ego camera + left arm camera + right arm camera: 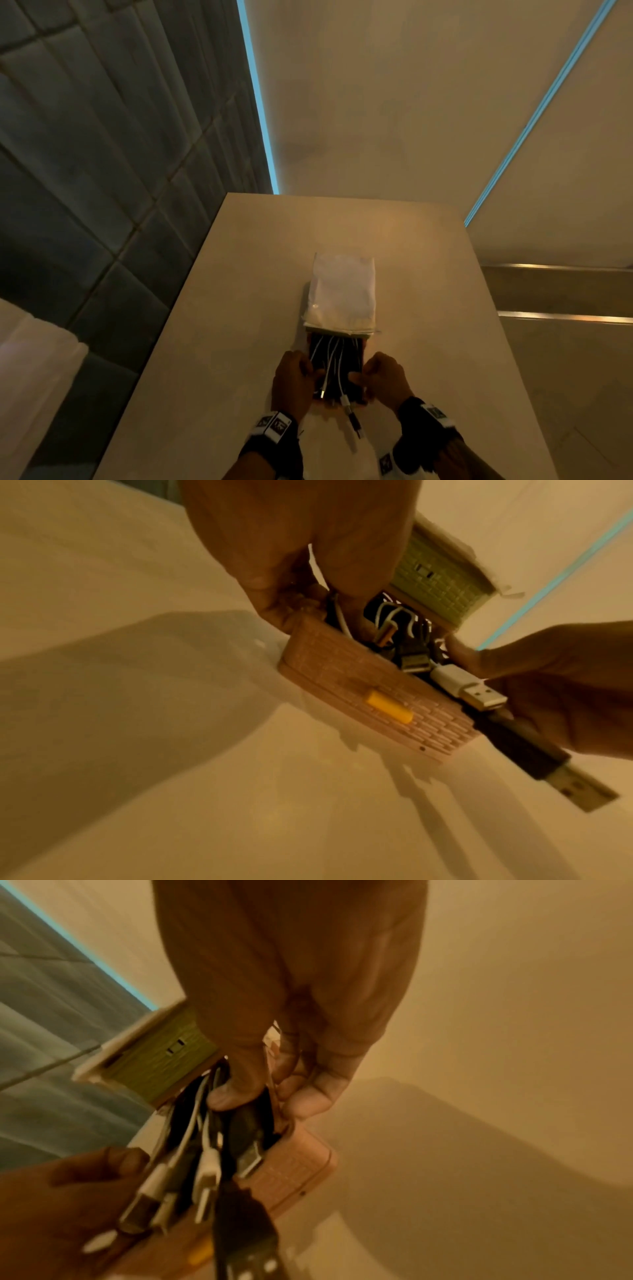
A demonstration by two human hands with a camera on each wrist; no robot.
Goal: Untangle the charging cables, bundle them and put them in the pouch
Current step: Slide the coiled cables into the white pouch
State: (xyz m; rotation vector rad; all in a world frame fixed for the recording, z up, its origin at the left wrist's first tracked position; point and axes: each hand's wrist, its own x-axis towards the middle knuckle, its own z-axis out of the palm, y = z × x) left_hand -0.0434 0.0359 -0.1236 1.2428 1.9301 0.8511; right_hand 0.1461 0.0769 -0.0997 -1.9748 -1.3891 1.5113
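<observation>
A bundle of white and black charging cables (pixel 334 363) (pixel 455 680) (pixel 205 1172) lies in an open peach case (pixel 359 691) (pixel 294 1172) with a yellow clasp. Several USB plugs stick out over its near edge, and a black plug (pixel 354 423) (pixel 534 753) reaches furthest. My left hand (pixel 308 373) (pixel 308 596) pinches the case's left wall. On the other side, my right hand (pixel 359 377) (pixel 267 1093) pinches the right wall, thumb inside on the cables. The case's green lid (pixel 438 580) (pixel 161 1056) stands open at the far end, under a white pouch (pixel 342 287).
Everything sits on a beige table (pixel 239 308), near its front edge. A grey padded wall (pixel 102 137) runs along the left. Beige floor with blue light strips (pixel 534 113) lies beyond the table, and a white cloth (pixel 30 377) shows at the left edge.
</observation>
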